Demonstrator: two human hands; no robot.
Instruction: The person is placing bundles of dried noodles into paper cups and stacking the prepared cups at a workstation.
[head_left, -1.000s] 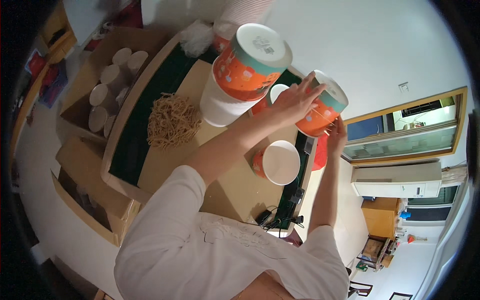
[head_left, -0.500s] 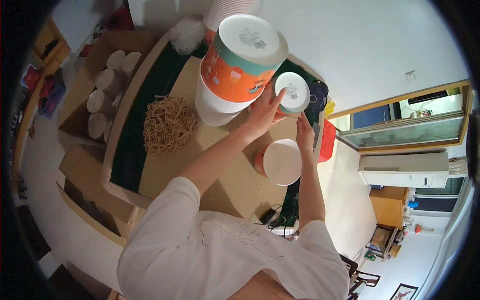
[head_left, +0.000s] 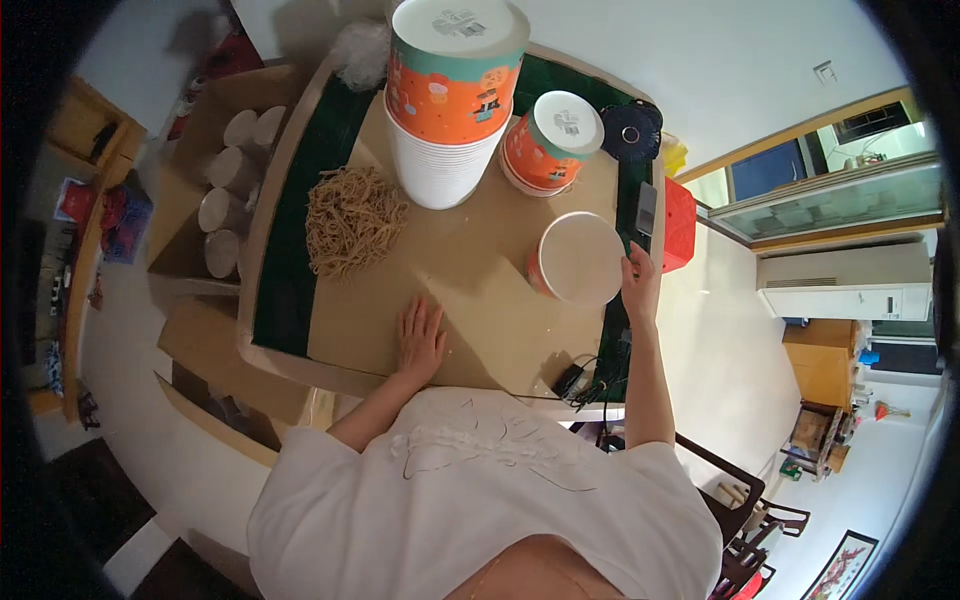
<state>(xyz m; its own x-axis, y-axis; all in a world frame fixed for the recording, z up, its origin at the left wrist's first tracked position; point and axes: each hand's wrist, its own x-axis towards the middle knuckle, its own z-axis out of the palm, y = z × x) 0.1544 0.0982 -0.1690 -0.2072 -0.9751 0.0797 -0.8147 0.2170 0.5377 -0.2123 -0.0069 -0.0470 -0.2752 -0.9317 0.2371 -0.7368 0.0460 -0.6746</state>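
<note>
My left hand (head_left: 422,340) lies flat on the cardboard sheet (head_left: 470,340) near the table's front edge, fingers spread and holding nothing. My right hand (head_left: 641,280) is at the right rim of a paper tub (head_left: 580,258) with its wide, pale round face up; the fingers are curled against that rim. Behind it, a smaller orange and green paper tub (head_left: 556,140) sits upside down. To its left rises a tall upside-down stack of white paper buckets (head_left: 440,165), topped by an orange and green printed bucket (head_left: 452,95).
A tangle of tan rubber bands (head_left: 357,222) lies on the cardboard's left. A phone-like grey device (head_left: 647,208) and a dark round object (head_left: 632,132) line the right edge. Black cables (head_left: 585,383) lie at the front right. An open carton of tubs (head_left: 170,225) stands beside the table.
My left hand has left the smaller tub and come back to the table's front. My right hand has drawn back to the near tub's rim. The view has shifted.
</note>
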